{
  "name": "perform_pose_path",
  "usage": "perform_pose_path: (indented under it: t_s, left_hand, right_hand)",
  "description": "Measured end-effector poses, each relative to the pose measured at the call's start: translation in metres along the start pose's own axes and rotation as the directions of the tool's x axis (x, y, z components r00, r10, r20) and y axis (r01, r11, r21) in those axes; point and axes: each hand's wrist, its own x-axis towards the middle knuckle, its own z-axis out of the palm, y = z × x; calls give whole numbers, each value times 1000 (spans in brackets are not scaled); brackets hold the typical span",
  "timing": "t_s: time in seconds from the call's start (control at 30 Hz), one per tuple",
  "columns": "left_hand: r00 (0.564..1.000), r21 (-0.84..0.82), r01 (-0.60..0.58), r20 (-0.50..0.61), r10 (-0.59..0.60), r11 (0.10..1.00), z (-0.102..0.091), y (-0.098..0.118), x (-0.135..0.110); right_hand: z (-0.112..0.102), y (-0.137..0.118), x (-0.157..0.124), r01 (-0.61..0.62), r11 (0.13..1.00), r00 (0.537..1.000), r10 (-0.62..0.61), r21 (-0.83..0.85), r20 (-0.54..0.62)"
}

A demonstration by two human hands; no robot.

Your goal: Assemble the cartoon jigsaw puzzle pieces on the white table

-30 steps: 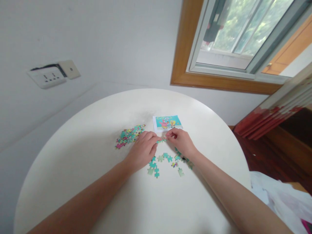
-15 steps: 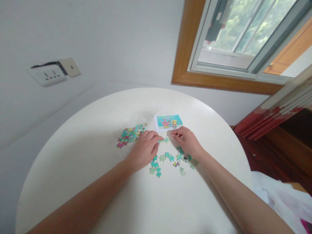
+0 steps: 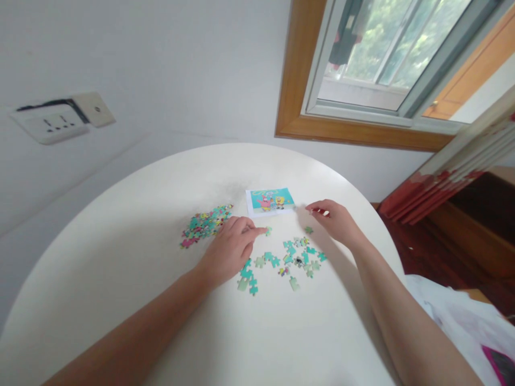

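Note:
My left hand point(image 3: 228, 247) lies on the white table with its index finger stretched out, the fingertip touching a pale green jigsaw piece point(image 3: 268, 231). Just behind its fingers is a heaped pile of jigsaw pieces point(image 3: 203, 225) in teal, pink and yellow. My right hand point(image 3: 336, 221) hovers right of the picture card, thumb and index finger pinched together; anything between them is too small to make out. A single green jigsaw piece point(image 3: 308, 230) lies below those fingertips. Several loose teal and pale pieces point(image 3: 290, 256) are scattered between the hands, nearer to me.
The picture card point(image 3: 271, 201) with cartoon figures lies flat beyond the hands. The round table point(image 3: 225, 343) stands against a wall with a socket point(image 3: 52, 123) and a wood-framed window point(image 3: 303, 126). At right are a red-and-white curtain point(image 3: 426, 187) and a white plastic bag point(image 3: 446, 316).
My right hand has moved right, away from my left, uncovering loose pieces and the single green piece. My left hand stays by its piece. The view has turned slightly right.

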Motion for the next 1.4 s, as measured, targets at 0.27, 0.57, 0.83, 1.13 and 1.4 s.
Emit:
perform_pose_path:
  t_s: [0.27, 0.57, 0.83, 1.13, 1.4]
  left_hand:
    - [998, 117, -63, 37, 59, 991, -3, 2, 1]
    - [975, -38, -202, 88, 204, 979, -6, 1, 2]
    - [989, -68, -138, 46, 141, 988, -3, 0, 2]
    - [968, -104, -210, 121, 222, 972, -6, -4, 1]
    - [975, -144, -186, 98, 201, 972, -10, 1, 2]
  right_hand:
    - [1, -4, -2, 58, 998, 998, -59, 30, 38]
    - [-10, 12, -3, -31, 999, 990, 26, 39, 138]
    - [-21, 16, -9, -88, 996, 928, 81, 1, 364]
    - [-22, 11, -8, -73, 996, 920, 88, -55, 382]
    - [-23, 2, -13, 56, 998, 899, -69, 42, 432]
